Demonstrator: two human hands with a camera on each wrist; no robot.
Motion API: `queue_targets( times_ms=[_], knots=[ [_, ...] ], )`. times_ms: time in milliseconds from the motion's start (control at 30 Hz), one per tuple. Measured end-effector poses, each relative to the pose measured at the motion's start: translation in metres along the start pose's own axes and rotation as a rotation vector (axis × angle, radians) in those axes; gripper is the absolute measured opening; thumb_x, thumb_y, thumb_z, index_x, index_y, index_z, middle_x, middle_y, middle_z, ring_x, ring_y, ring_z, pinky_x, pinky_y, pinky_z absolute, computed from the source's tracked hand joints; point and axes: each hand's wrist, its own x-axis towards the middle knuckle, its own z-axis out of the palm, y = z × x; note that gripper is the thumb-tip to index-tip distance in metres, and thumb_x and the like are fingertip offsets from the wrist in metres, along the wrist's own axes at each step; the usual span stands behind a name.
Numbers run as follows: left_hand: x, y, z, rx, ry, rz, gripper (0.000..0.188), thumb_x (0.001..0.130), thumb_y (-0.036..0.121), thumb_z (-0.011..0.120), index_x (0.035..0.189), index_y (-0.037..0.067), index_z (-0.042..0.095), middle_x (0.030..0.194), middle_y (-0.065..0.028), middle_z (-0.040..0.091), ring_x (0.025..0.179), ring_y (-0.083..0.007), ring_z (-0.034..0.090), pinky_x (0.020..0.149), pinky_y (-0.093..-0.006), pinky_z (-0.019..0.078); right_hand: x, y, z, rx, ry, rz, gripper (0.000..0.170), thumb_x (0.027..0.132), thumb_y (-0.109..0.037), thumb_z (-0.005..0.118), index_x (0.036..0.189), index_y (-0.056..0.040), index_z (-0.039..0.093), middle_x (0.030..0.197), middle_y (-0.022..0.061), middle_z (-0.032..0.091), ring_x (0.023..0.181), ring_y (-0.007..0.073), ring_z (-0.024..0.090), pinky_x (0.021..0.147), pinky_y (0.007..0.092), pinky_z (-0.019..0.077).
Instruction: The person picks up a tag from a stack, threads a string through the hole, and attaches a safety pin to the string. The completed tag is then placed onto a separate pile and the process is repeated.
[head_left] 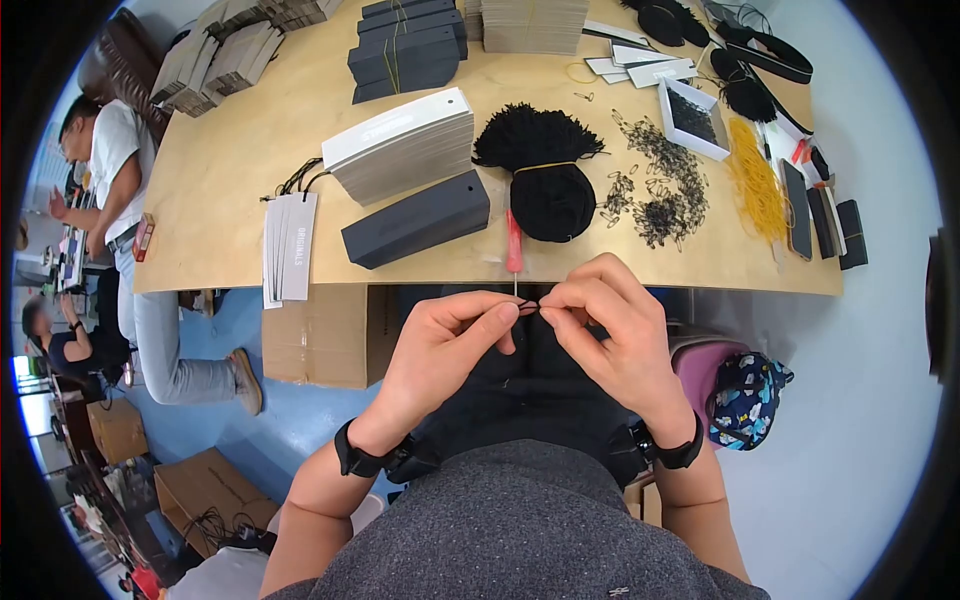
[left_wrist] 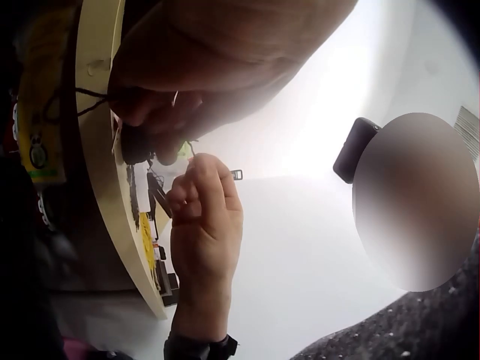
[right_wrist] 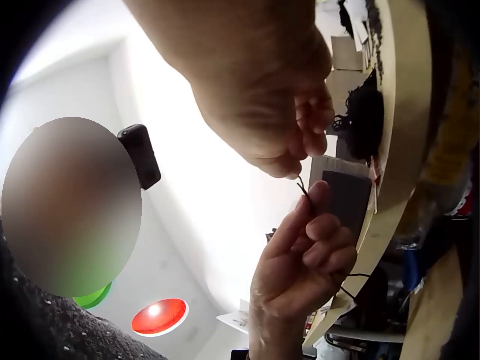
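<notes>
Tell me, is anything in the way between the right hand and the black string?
No, nothing I can see. The right hand pinches the string in its fingertips, and so does the left hand. The red tool is close by, but not between them.

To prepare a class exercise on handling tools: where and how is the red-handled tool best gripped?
Probably by the middle of the red handle, from above, thumb and fingers on its left and right sides. It lies lengthwise toward the person, thicker than the thin metal shaft at its near end; the black bundle crowds its far end.
</notes>
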Motion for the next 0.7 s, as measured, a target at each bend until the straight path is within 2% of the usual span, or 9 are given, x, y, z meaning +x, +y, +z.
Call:
queue_targets(
  times_ms=[33, 100, 200, 267, 300, 333, 567, 633, 700],
  knots=[
    [0.000, 0.001, 0.000, 0.009, 0.002, -0.022, 0.025, 0.100, 0.018, 0.062, 0.114, 0.000, 0.072, 0.080, 0.0001, 0.068, 0.073, -0.0032, 0.054, 0.066, -0.0195, 0.0443, -0.001, -0.003, -0.002, 0.000, -0.001, 0.001, 0.015, 0.083, -0.004, 0.074, 0.097, -0.0050, 0.068, 0.089, 0.0075, 0.058, 0.071, 0.0207, 0.063, 0.061, 0.0322, 0.0504],
    [0.003, 0.000, -0.001, -0.018, 0.005, 0.006, 0.025, 0.099, 0.018, 0.063, 0.114, 0.000, 0.072, 0.083, -0.0010, 0.070, 0.074, -0.0035, 0.056, 0.068, -0.0196, 0.0455, -0.001, -0.009, -0.008, 0.121, -0.143, 0.026, 0.013, 0.082, -0.005, 0.075, 0.093, -0.0046, 0.068, 0.087, 0.0074, 0.059, 0.072, 0.0213, 0.064, 0.062, 0.0322, 0.0509],
    [0.001, 0.003, 0.003, -0.053, -0.009, 0.047, 0.024, 0.099, 0.017, 0.063, 0.113, 0.000, 0.072, 0.087, -0.0031, 0.072, 0.074, -0.0045, 0.057, 0.067, -0.0203, 0.0464, -0.002, -0.010, -0.006, 0.077, -0.079, -0.050, 0.013, 0.081, -0.004, 0.076, 0.092, -0.0039, 0.069, 0.086, 0.0075, 0.060, 0.071, 0.0214, 0.064, 0.061, 0.0311, 0.0510],
    [0.000, 0.003, 0.004, -0.059, -0.027, 0.062, 0.023, 0.099, 0.017, 0.063, 0.112, 0.000, 0.072, 0.088, -0.0041, 0.072, 0.072, -0.0052, 0.057, 0.066, -0.0208, 0.0463, -0.001, -0.006, -0.003, 0.066, -0.034, -0.036, 0.014, 0.081, -0.004, 0.076, 0.092, -0.0037, 0.069, 0.085, 0.0075, 0.060, 0.071, 0.0211, 0.064, 0.061, 0.0308, 0.0508],
    [0.001, -0.001, 0.003, -0.036, -0.051, 0.075, 0.023, 0.099, 0.017, 0.064, 0.110, -0.001, 0.072, 0.087, -0.0041, 0.072, 0.076, -0.0064, 0.059, 0.070, -0.0216, 0.0478, 0.000, -0.003, -0.001, 0.059, 0.008, -0.025, 0.014, 0.081, -0.003, 0.076, 0.093, -0.0036, 0.069, 0.085, 0.0074, 0.060, 0.070, 0.0207, 0.064, 0.060, 0.0304, 0.0507],
    [0.001, -0.002, 0.003, -0.012, -0.073, 0.087, 0.023, 0.098, 0.017, 0.065, 0.109, -0.002, 0.072, 0.086, -0.0040, 0.072, 0.079, -0.0076, 0.061, 0.074, -0.0223, 0.0493, 0.000, -0.001, 0.000, 0.059, 0.008, -0.026, 0.014, 0.081, -0.003, 0.076, 0.093, -0.0036, 0.069, 0.085, 0.0074, 0.060, 0.070, 0.0207, 0.064, 0.060, 0.0304, 0.0507],
    [-0.001, -0.001, 0.002, 0.038, -0.060, 0.071, 0.020, 0.097, 0.016, 0.066, 0.103, -0.002, 0.072, 0.083, -0.0029, 0.069, 0.078, -0.0073, 0.061, 0.072, -0.0230, 0.0484, 0.003, -0.005, 0.000, 0.080, -0.023, 0.027, 0.018, 0.082, -0.004, 0.076, 0.098, -0.0041, 0.069, 0.091, 0.0077, 0.060, 0.070, 0.0192, 0.064, 0.060, 0.0304, 0.0510],
    [-0.001, -0.001, 0.001, 0.120, -0.075, 0.127, 0.019, 0.096, 0.014, 0.067, 0.103, -0.002, 0.072, 0.084, -0.0034, 0.068, 0.077, -0.0072, 0.060, 0.071, -0.0223, 0.0477, 0.003, -0.001, 0.000, 0.075, -0.030, 0.023, 0.018, 0.082, -0.004, 0.076, 0.098, -0.0041, 0.068, 0.092, 0.0076, 0.059, 0.070, 0.0185, 0.064, 0.059, 0.0304, 0.0509],
    [0.001, -0.003, 0.000, 0.200, -0.061, 0.172, 0.018, 0.096, 0.013, 0.066, 0.102, -0.003, 0.072, 0.084, -0.0036, 0.068, 0.078, -0.0072, 0.061, 0.070, -0.0220, 0.0476, -0.001, 0.008, 0.001, 0.035, -0.082, -0.070, 0.015, 0.082, -0.002, 0.074, 0.095, -0.0041, 0.067, 0.091, 0.0072, 0.058, 0.071, 0.0166, 0.064, 0.060, 0.0304, 0.0509]
  ],
)
